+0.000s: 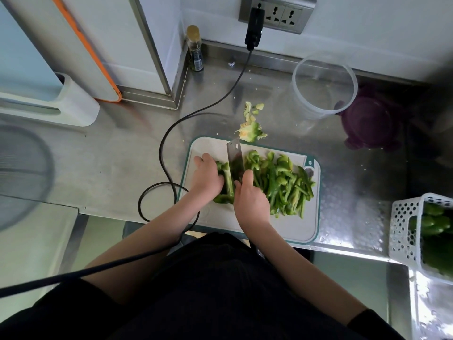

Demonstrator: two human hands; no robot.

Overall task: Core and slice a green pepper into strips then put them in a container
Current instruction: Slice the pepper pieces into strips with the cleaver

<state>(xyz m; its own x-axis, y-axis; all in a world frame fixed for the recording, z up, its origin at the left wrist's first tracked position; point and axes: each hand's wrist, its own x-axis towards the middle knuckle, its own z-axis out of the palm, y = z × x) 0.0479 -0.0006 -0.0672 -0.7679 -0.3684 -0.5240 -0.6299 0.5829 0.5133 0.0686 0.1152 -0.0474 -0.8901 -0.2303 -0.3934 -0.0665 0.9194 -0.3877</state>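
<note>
A white cutting board (311,227) with a green rim lies at the counter's front edge. On it my left hand (207,179) presses down on an uncut piece of green pepper (224,198), fingers curled over it. My right hand (250,201) grips the handle of a cleaver (234,158), whose blade stands upright against the pepper piece. A heap of cut green strips (285,185) covers the board's right half. The pepper core and scraps (250,130) lie just beyond the board. A clear round container (324,85) stands at the back right.
A purple lid (372,123) lies beside the container. A white perforated basket (404,224) with whole green peppers sits at the right edge. A black cable (171,133) loops left of the board from a wall socket (277,14). A small bottle (195,49) stands in the corner.
</note>
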